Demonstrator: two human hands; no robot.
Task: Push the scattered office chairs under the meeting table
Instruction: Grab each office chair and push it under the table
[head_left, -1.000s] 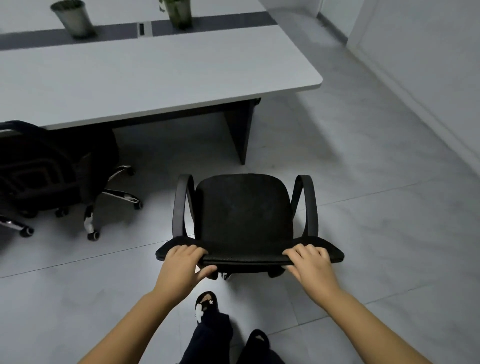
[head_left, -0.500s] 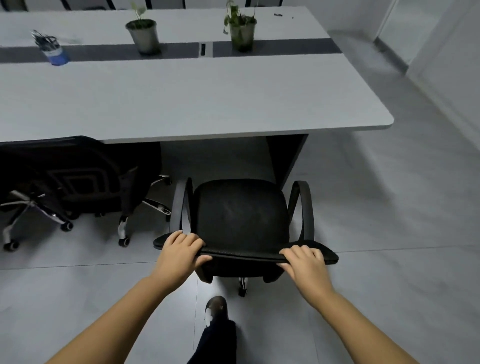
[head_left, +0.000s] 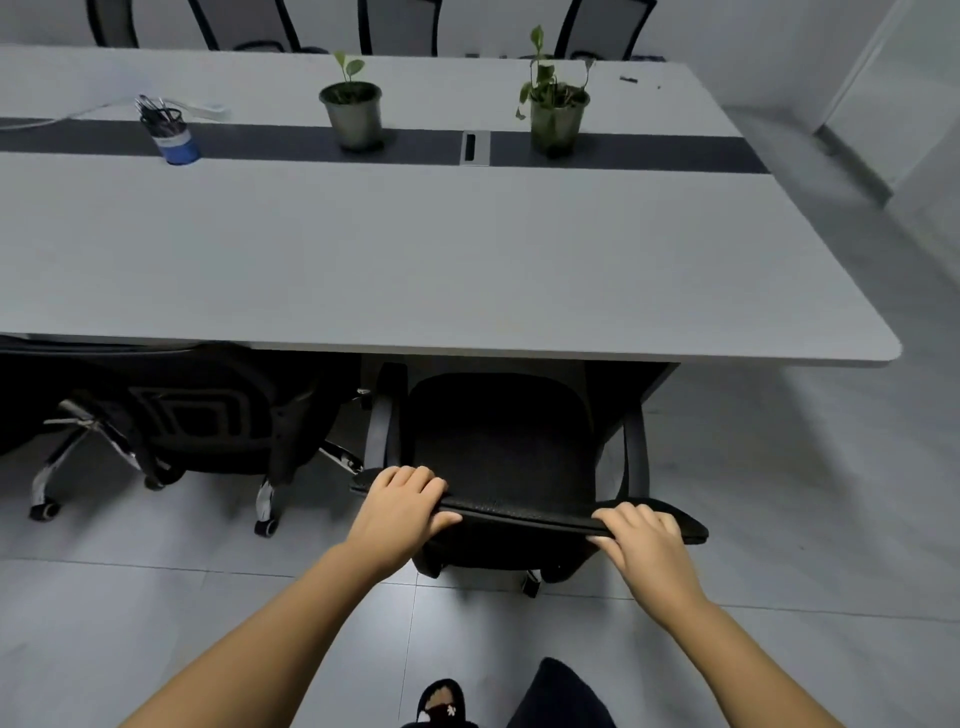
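Gripping the chair (head_left: 498, 441) backrest top, left hand (head_left: 397, 506) and right hand (head_left: 644, 545) are both clasping its edge; lower centre of frame, its seat is lying partly under the table (head_left: 415, 260).

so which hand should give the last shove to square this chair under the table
Probably the right hand: the backrest end it grips sits nearer the person than the left hand end, so the chair is angled to the table.

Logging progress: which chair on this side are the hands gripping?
The right-hand chair, both hands on its backrest top; the chair to its left is untouched.
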